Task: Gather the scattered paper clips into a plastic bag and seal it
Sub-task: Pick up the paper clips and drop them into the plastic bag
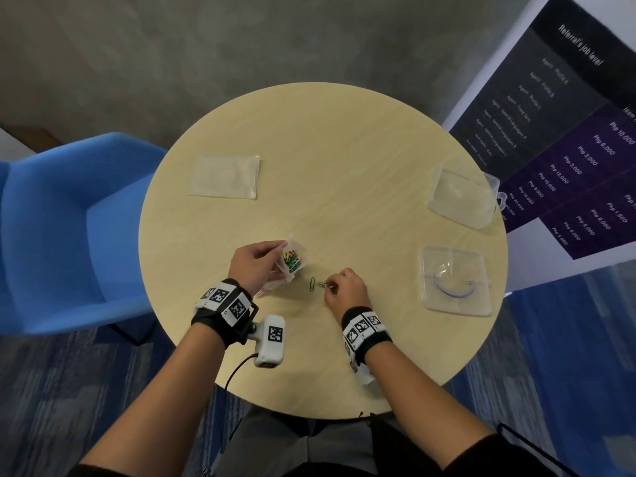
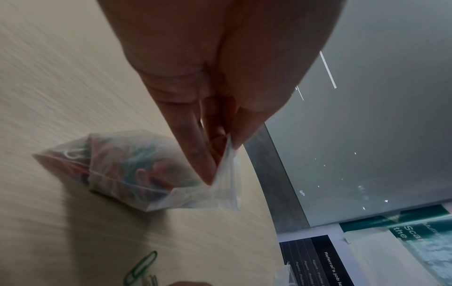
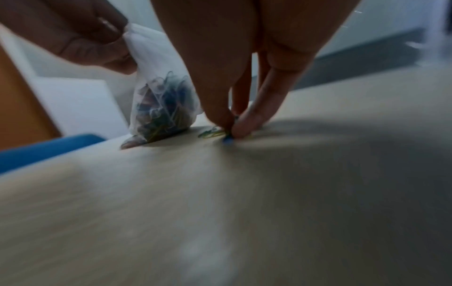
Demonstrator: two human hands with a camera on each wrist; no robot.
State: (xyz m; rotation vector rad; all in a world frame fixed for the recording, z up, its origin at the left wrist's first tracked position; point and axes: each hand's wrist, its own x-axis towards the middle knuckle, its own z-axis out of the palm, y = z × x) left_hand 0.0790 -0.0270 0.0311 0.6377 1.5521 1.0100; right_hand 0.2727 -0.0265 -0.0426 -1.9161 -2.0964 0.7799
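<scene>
Left hand (image 1: 256, 261) pinching bag (image 1: 292, 258), right hand (image 1: 346, 287) pinching clips (image 1: 321, 284) mid-table (image 1: 344, 149)

Chair (image 1: 69, 228): blue, left of the counter (image 1: 344, 149).
Clear containers (image 1: 463, 197): two, counter's right side.
Poster (image 1: 568, 132): dark, printed, far right.

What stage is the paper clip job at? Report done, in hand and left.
Done: most clips already sit in the plastic bag, whose top the left hand pinches. In hand: the right hand pinches clips off the table. Left: a green clip lies loose beside it, then bagging these and sealing.
</scene>
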